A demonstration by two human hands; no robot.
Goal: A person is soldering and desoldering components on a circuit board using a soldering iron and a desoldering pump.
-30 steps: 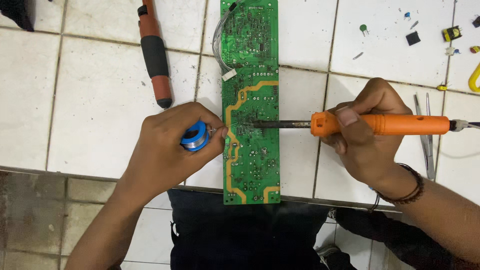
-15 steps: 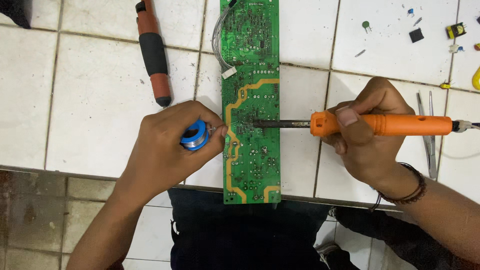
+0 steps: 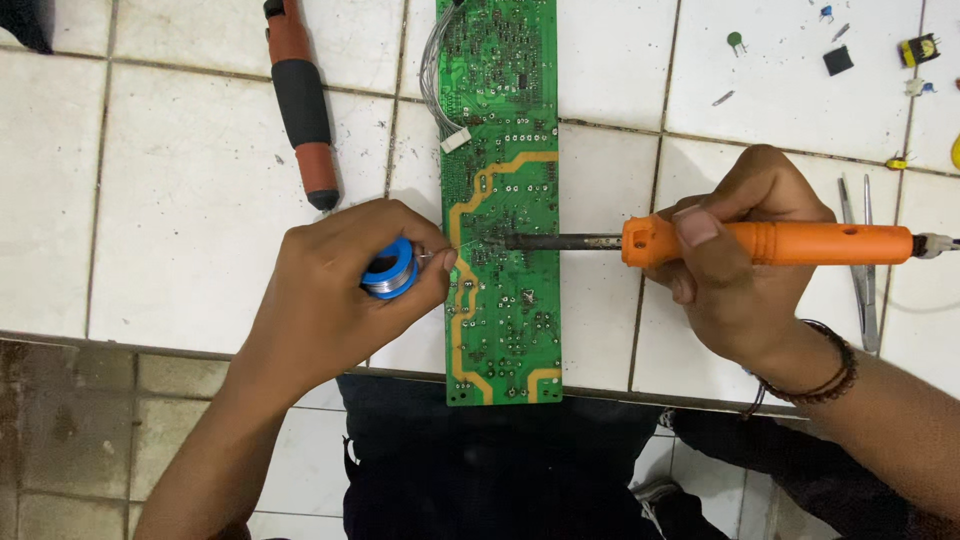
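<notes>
Nothing has shifted over the last second: both hands stay planted, so the joint is still under heat.

The left hand (image 3: 330, 290) keeps its grip pinched on the small blue spool of solder wire (image 3: 389, 268), its strand fed right to the long green circuit board (image 3: 500, 200). The right hand (image 3: 735, 270) stays clenched round the orange-handled soldering iron (image 3: 760, 243), tip on the board just beyond the strand.

Beyond the left grip, a red-and-black screwdriver (image 3: 300, 100) lies on the white tiled table (image 3: 170, 180). Beyond the right grip sit a black square component (image 3: 838, 60) and a yellow-black one (image 3: 920, 49); no readable label shows.

Circuit board (image 3: 503, 200) lies between screwdriver (image 3: 301, 100) and tweezers (image 3: 863, 270).
</notes>
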